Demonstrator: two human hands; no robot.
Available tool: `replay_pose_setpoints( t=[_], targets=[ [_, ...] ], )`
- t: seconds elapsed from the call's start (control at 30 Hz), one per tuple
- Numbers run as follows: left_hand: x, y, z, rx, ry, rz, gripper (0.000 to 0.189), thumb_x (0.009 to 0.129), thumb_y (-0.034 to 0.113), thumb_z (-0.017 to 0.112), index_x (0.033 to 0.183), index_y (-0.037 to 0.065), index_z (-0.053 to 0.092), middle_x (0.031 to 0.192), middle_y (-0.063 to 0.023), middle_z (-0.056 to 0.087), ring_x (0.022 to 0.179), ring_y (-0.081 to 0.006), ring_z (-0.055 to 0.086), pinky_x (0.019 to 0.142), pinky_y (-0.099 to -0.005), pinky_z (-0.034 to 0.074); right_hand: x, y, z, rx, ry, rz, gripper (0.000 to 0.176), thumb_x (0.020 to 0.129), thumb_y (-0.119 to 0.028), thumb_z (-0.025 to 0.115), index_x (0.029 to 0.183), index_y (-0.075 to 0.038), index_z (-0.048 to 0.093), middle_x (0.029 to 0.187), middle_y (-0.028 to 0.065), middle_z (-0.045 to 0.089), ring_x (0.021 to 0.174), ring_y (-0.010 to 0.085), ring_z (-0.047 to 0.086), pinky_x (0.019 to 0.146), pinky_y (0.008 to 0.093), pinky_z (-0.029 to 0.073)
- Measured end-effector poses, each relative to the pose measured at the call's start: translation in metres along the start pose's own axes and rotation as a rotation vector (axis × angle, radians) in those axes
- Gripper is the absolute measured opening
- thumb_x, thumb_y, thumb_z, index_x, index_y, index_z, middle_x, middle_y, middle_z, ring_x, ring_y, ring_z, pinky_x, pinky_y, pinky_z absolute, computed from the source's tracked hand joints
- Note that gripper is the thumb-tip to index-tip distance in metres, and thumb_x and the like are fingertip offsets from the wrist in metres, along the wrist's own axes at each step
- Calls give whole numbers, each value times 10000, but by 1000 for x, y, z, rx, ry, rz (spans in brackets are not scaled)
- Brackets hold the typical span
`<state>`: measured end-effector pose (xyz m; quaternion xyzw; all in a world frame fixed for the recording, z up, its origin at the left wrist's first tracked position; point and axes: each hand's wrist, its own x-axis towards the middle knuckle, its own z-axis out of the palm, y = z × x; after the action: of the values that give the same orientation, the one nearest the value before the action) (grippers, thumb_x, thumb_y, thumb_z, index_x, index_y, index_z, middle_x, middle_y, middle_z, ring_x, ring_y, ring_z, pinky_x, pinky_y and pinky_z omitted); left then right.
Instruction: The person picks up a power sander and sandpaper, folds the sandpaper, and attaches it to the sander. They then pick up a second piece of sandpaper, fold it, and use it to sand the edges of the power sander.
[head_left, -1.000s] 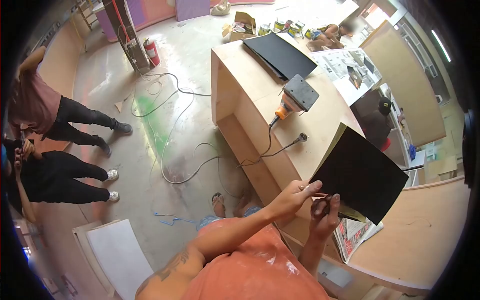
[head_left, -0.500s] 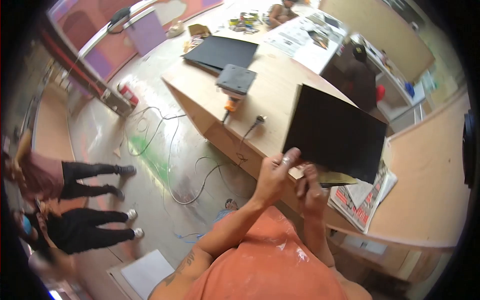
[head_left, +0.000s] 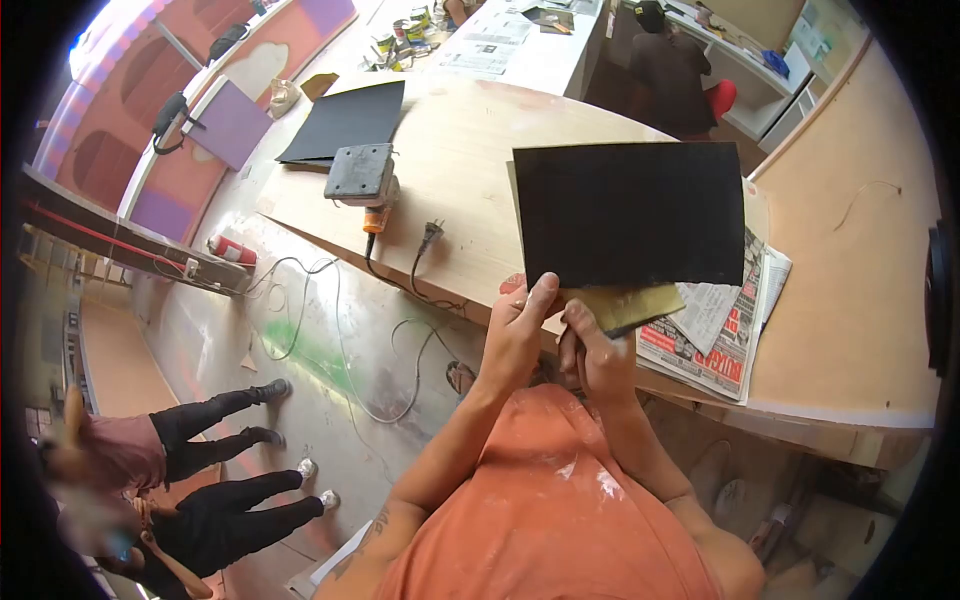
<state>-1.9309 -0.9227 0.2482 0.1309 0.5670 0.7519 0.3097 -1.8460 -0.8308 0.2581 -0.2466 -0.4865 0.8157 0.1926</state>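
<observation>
A large black sheet (head_left: 630,210), likely sandpaper, is held up above the counter. My left hand (head_left: 522,325) pinches its lower left corner, thumb on top. Just to the right, my right hand (head_left: 597,350) is closed on a smaller folded piece (head_left: 630,303), yellowish on one face and dark on its lower edge. This piece lies below the black sheet's bottom edge. An orange and black sander (head_left: 362,178) rests upside down on the wooden counter (head_left: 470,180), its flat pad facing up. Beside it lies a black plug (head_left: 431,235).
More black sheets (head_left: 350,122) lie at the counter's far left. Newspapers (head_left: 720,350) lie under and right of my hands. A cable (head_left: 340,330) loops over the floor. Two people stand at lower left; a person (head_left: 668,75) is beyond the counter. A fire extinguisher (head_left: 232,250) is at left.
The view has turned and shifted. The black sheet is now more level, and more of the yellowish folded piece shows below it. Both hands keep their hold.
</observation>
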Motion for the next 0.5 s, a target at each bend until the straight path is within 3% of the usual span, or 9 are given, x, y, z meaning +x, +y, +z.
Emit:
replay_pose_setpoints(
  t=[0.13,0.27,0.4,0.47,0.5],
  targets=[
    [-1,4,3,-21,-103,-50,403,1027,366,495,860,17,610,770,22,567,719,-48,509,661,-235,443,1,5,4,-16,10,-31,134,944,-163,634,905,-35,620,644,23,585,429,98,501,350,235,357],
    [0,1,-4,24,-45,-111,428,1036,386,465,842,30,602,791,19,563,634,-30,462,537,-208,403,-11,6,5,0,-88,22,135,953,-153,611,919,-24,628,650,30,588,435,107,513,368,235,365],
    [3,10,5,10,-46,-124,442,1037,391,459,808,37,591,787,28,543,649,-34,447,560,-201,385,0,3,0,19,-40,-46,138,953,-170,616,935,-36,640,656,25,609,455,99,536,387,224,364],
    [5,8,5,184,-69,118,444,1040,388,448,797,40,575,769,27,528,670,-42,452,587,-206,391,5,1,-5,-21,-40,-46,152,953,-183,618,936,-34,641,639,27,605,458,99,538,386,225,363],
    [7,6,5,187,-68,119,444,1040,388,448,797,40,575,769,27,528,670,-42,452,587,-206,391,7,1,-6,-61,-38,-46,166,952,-195,620,936,-31,641,622,29,602,461,100,541,385,227,363]
  ],
)
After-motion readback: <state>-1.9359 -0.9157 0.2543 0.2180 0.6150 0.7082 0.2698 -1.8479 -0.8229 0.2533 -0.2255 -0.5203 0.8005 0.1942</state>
